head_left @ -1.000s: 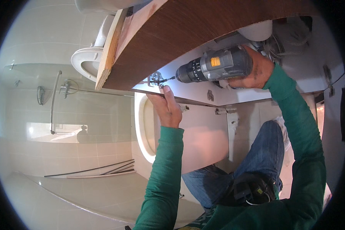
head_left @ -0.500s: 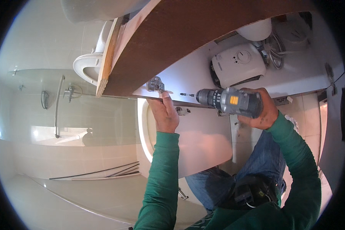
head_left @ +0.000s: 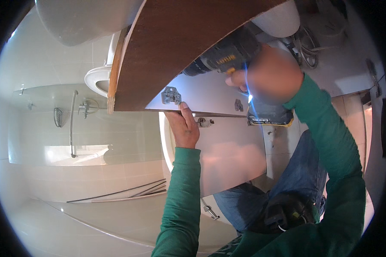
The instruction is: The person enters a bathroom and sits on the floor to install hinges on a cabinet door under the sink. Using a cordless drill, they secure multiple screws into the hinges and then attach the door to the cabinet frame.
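My left hand [head_left: 185,130] grips the edge of a white cabinet panel [head_left: 210,92], thumb on its inner face. Beside the thumb, a metal hinge mounting plate [head_left: 171,96] sits against the panel. My right hand [head_left: 276,75], blurred, is wrapped round the handle of a black and yellow cordless drill [head_left: 229,53]. The drill is inside the cabinet, its light on; the brown board [head_left: 163,47] hides its front tip. Another mounting plate [head_left: 239,105] is farther right on the panel. Below hangs a white cabinet door [head_left: 231,150] with a hinge [head_left: 205,122] near its upper left corner.
A white rounded fixture [head_left: 283,23] and a coiled hose [head_left: 306,47] are inside the cabinet. A toilet [head_left: 99,80] stands at the left, beyond the brown board. Dark strips [head_left: 137,190] lie at the lower left, and a shower bar [head_left: 74,124] is farther left.
My right hand has raised the drill away from the panel's edge, up into the cabinet, and turned it. My left hand still holds the panel edge; its thumb now sits slightly lower beside the mounting plate.
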`<state>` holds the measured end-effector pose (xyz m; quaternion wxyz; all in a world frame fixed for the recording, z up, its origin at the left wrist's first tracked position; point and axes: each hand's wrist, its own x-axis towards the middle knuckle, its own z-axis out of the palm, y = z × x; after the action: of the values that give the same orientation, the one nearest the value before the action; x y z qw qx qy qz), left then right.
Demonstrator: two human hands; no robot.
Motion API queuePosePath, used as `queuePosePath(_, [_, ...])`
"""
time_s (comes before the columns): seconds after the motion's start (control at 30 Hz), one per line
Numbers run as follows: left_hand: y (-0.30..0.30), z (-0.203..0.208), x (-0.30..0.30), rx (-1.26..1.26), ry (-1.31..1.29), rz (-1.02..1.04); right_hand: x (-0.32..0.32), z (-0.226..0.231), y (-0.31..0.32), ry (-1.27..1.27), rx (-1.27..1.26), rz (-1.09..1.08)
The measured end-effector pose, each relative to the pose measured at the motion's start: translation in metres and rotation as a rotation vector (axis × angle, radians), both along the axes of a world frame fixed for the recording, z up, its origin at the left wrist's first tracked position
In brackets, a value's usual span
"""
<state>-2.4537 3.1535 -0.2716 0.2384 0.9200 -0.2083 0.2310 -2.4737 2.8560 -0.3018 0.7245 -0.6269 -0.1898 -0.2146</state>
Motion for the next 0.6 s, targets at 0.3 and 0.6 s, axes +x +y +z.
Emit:
queuePosePath(0.3, [0.007, -0.007, 0.006, -0.008, -0.067, 0.005, 0.024, 0.032, -0.048, 0.517, 0.098, 0.469])
queuePosePath(0.6, [0.015, -0.008, 0.011, 0.145, -0.205, 0.006, 0.027, 0.058, -0.075, 0.423, -0.047, 0.691])
